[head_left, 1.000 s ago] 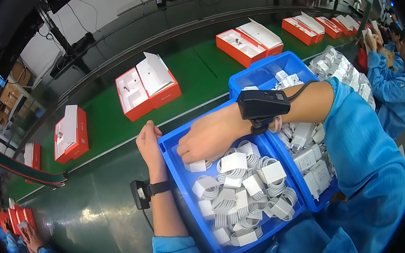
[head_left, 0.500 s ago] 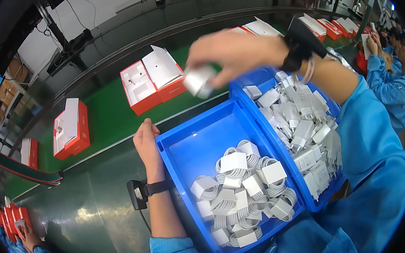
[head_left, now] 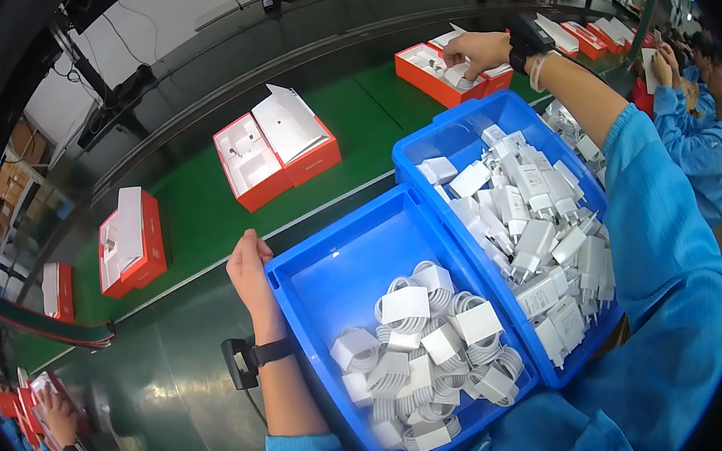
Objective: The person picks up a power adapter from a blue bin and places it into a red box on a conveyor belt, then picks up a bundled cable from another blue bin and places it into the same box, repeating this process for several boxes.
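1. Two blue bins are seen.
2. At least ten coiled cables are counted in one bin; others may be hidden.
3. Over a dozen chargers are heaped in the other.
4. At least seven red boxes are counted on one green belt.
5. Two black wrist gadgets are worn.
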A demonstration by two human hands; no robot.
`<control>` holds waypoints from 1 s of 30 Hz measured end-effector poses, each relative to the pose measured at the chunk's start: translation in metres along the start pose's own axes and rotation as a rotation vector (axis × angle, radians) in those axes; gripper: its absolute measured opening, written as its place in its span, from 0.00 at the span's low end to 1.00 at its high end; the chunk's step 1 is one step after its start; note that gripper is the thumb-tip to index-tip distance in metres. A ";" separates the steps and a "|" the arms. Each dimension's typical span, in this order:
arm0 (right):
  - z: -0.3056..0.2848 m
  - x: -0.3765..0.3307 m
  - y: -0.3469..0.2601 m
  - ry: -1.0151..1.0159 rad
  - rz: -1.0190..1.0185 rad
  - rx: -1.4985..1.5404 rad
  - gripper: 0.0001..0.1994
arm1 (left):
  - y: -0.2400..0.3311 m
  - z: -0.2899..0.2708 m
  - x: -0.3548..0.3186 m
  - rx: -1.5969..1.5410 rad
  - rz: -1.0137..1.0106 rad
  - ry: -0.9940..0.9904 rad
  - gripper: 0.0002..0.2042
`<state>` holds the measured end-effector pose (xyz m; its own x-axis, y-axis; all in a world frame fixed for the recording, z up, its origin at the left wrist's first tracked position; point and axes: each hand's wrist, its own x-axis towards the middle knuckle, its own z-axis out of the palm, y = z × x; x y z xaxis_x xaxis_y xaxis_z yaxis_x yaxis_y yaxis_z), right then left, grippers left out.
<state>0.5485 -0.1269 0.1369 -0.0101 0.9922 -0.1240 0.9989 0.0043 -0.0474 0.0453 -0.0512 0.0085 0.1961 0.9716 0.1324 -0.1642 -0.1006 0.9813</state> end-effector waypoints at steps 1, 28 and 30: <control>0.000 0.006 0.004 -0.030 0.008 0.008 0.22 | 0.000 0.000 0.000 0.009 0.001 0.005 0.21; 0.021 0.001 0.040 -0.076 0.136 -0.217 0.24 | -0.004 0.012 0.008 0.012 -0.011 0.033 0.20; 0.015 -0.002 0.044 -0.086 0.119 -0.235 0.24 | -0.004 0.013 0.009 0.015 -0.014 0.025 0.20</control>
<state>0.5919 -0.1311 0.1203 0.1137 0.9733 -0.1994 0.9766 -0.0727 0.2022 0.0605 -0.0452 0.0077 0.1742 0.9780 0.1150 -0.1468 -0.0897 0.9851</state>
